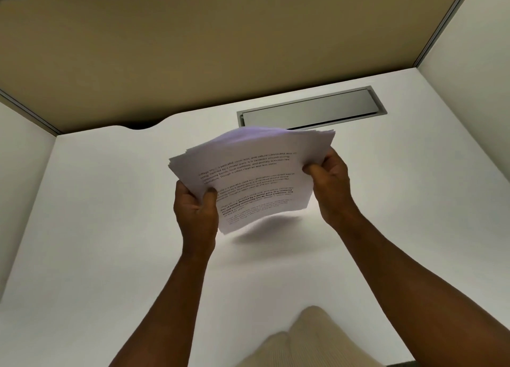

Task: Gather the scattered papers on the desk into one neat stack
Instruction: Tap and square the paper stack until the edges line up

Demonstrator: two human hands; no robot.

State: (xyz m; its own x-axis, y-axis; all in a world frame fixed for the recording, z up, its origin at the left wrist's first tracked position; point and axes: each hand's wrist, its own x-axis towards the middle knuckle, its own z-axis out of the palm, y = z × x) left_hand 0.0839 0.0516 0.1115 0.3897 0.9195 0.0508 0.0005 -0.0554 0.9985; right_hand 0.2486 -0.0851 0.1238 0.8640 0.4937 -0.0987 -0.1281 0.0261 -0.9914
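Note:
A stack of white printed papers (254,173) hangs in the air above the white desk (110,228), with black text on the top sheet. My left hand (194,209) grips the stack's left edge, thumb on top. My right hand (329,179) pinches its right edge, thumb on top as well. The sheets bow upward in the middle, and their edges are slightly fanned at the far corners. A soft shadow of the stack lies on the desk beneath it.
A grey metal cable hatch (311,110) is set into the desk behind the stack. Beige partition panels (220,49) wall the desk at the back, with white panels at both sides. A cream cloth-covered shape (303,339) shows at the bottom.

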